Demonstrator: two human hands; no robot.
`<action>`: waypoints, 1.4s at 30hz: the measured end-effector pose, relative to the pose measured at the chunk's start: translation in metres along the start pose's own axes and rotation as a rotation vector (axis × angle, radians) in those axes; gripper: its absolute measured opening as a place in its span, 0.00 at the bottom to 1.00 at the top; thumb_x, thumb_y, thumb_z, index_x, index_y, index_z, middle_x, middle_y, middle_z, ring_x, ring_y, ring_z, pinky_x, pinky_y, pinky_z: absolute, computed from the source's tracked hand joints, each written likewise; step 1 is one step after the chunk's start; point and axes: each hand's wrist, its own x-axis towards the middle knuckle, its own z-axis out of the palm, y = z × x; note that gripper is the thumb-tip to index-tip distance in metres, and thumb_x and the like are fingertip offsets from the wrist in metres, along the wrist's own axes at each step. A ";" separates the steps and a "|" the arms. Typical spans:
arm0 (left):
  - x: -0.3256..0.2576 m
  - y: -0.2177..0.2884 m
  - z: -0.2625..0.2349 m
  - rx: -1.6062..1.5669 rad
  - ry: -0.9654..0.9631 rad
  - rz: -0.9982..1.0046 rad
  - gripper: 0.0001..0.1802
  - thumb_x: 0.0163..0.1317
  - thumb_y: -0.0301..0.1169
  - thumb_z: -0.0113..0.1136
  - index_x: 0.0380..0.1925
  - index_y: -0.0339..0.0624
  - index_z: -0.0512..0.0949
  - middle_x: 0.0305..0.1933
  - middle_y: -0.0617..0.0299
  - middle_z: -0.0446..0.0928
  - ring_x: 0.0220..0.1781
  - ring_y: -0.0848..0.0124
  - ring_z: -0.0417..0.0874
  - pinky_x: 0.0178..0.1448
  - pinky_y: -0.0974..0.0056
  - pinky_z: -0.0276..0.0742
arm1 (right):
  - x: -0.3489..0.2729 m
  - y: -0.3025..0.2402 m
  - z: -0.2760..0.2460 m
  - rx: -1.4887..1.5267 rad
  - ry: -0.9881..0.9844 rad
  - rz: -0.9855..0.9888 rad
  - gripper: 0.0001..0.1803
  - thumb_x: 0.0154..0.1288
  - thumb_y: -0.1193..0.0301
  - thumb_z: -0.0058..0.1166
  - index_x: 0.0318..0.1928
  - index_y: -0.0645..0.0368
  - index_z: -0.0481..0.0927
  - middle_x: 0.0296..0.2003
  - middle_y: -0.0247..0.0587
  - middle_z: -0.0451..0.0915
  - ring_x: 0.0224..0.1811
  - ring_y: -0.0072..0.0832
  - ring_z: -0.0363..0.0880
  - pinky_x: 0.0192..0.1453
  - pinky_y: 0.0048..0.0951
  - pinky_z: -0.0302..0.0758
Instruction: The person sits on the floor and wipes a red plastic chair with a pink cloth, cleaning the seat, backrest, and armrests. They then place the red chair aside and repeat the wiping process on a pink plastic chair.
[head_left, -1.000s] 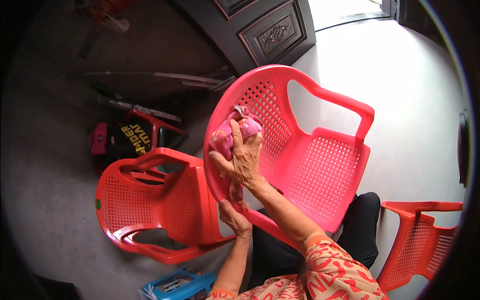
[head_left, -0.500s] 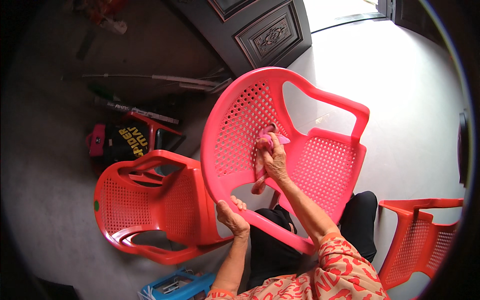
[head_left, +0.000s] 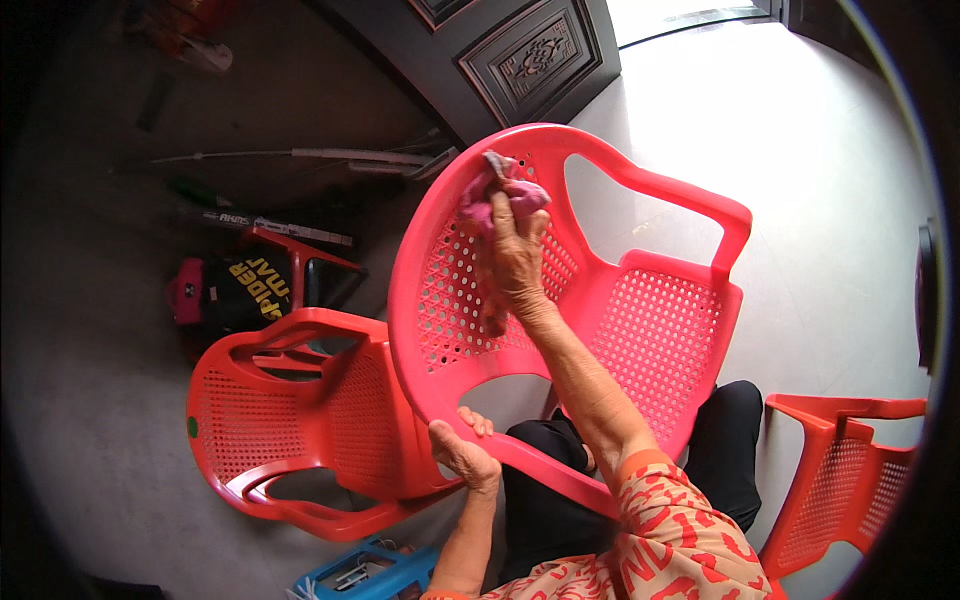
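Under the right hand point(head_left: 515, 255), pink cloth point(head_left: 497, 195).

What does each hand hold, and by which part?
Right hand: bunched pink cloth, pressed on the red perforated plastic chair backrest. Left hand: that chair's armrest.

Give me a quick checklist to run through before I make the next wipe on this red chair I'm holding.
1. Cloth in hand: ok. The right hand presses the pink cloth on the backrest near its top.
2. Chair steadied: ok. The left hand grips the lower armrest of the tilted chair.
3. Chair supported: ok, it leans across the lap.
4. Room to swing: not ok. A second chair sits close on the left, a third on the right.
5. Backrest clean so far: cannot tell through the mesh holes.
6. Cloth condition: cannot tell, it is bunched up.
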 end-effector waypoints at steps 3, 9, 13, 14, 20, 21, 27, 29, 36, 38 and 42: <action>-0.001 -0.003 -0.003 -0.011 -0.015 -0.020 0.26 0.64 0.59 0.51 0.33 0.46 0.65 0.26 0.63 0.67 0.22 0.74 0.67 0.24 0.69 0.65 | -0.021 0.045 -0.005 0.014 -0.030 0.150 0.38 0.52 0.80 0.54 0.67 0.61 0.63 0.57 0.56 0.63 0.55 0.51 0.62 0.61 0.43 0.63; 0.000 -0.002 0.004 -0.001 -0.015 -0.007 0.26 0.64 0.60 0.50 0.32 0.46 0.66 0.26 0.64 0.66 0.21 0.75 0.66 0.24 0.70 0.65 | -0.078 0.082 -0.008 -0.139 0.194 0.263 0.37 0.58 0.78 0.54 0.68 0.67 0.57 0.58 0.55 0.63 0.60 0.54 0.60 0.63 0.46 0.63; 0.001 0.000 0.004 0.021 -0.013 0.023 0.25 0.64 0.59 0.51 0.33 0.47 0.66 0.26 0.64 0.66 0.22 0.75 0.67 0.24 0.70 0.65 | -0.075 0.053 0.004 -0.001 0.164 0.439 0.38 0.54 0.84 0.49 0.69 0.66 0.56 0.59 0.60 0.62 0.62 0.55 0.61 0.65 0.45 0.61; 0.000 -0.001 0.005 0.028 -0.017 0.018 0.25 0.64 0.58 0.52 0.33 0.47 0.66 0.26 0.64 0.66 0.22 0.75 0.67 0.24 0.70 0.65 | -0.067 0.039 0.001 -0.031 0.177 0.332 0.39 0.53 0.85 0.48 0.69 0.64 0.57 0.60 0.62 0.62 0.63 0.55 0.60 0.65 0.45 0.61; 0.000 0.002 0.005 0.054 0.000 0.032 0.24 0.65 0.57 0.52 0.34 0.47 0.67 0.25 0.65 0.66 0.22 0.75 0.66 0.24 0.70 0.64 | -0.003 -0.044 0.002 0.115 0.025 -0.155 0.39 0.50 0.90 0.48 0.67 0.62 0.62 0.60 0.56 0.61 0.61 0.54 0.61 0.66 0.46 0.61; -0.001 0.002 0.006 0.054 -0.002 0.031 0.24 0.65 0.57 0.52 0.35 0.47 0.67 0.25 0.65 0.66 0.22 0.75 0.66 0.24 0.70 0.64 | 0.008 -0.045 -0.004 0.106 0.037 -0.224 0.39 0.51 0.88 0.51 0.67 0.60 0.64 0.60 0.54 0.61 0.61 0.53 0.62 0.66 0.45 0.62; 0.001 -0.003 0.000 0.026 -0.020 0.026 0.24 0.65 0.57 0.52 0.39 0.46 0.67 0.25 0.65 0.66 0.22 0.75 0.66 0.25 0.71 0.64 | 0.031 0.019 -0.015 -0.192 0.037 -0.020 0.36 0.53 0.84 0.50 0.67 0.64 0.63 0.58 0.54 0.64 0.54 0.49 0.64 0.59 0.44 0.66; -0.001 -0.001 0.002 0.015 -0.013 0.018 0.24 0.65 0.57 0.52 0.39 0.46 0.67 0.24 0.65 0.66 0.22 0.76 0.66 0.25 0.71 0.64 | 0.020 0.046 -0.018 -0.274 0.055 0.000 0.38 0.52 0.84 0.51 0.68 0.64 0.62 0.59 0.54 0.64 0.54 0.49 0.64 0.59 0.43 0.65; -0.003 0.002 0.000 -0.014 -0.021 0.011 0.24 0.64 0.57 0.54 0.32 0.47 0.66 0.25 0.63 0.67 0.22 0.74 0.67 0.25 0.69 0.65 | -0.042 0.087 -0.027 -0.167 0.102 0.192 0.42 0.54 0.82 0.52 0.71 0.65 0.52 0.62 0.64 0.58 0.62 0.54 0.59 0.67 0.45 0.59; 0.000 0.000 -0.002 -0.020 -0.021 0.002 0.24 0.64 0.57 0.54 0.32 0.47 0.66 0.26 0.64 0.67 0.22 0.74 0.67 0.25 0.69 0.65 | -0.062 0.099 -0.019 -0.082 0.099 0.401 0.42 0.54 0.81 0.51 0.71 0.65 0.51 0.63 0.66 0.56 0.64 0.56 0.57 0.68 0.45 0.57; 0.001 -0.005 0.002 -0.024 -0.042 0.003 0.25 0.63 0.58 0.54 0.33 0.46 0.66 0.25 0.65 0.66 0.22 0.75 0.66 0.24 0.70 0.65 | -0.098 0.103 -0.006 0.062 0.060 0.755 0.37 0.54 0.78 0.48 0.67 0.69 0.55 0.63 0.69 0.56 0.67 0.58 0.55 0.71 0.46 0.55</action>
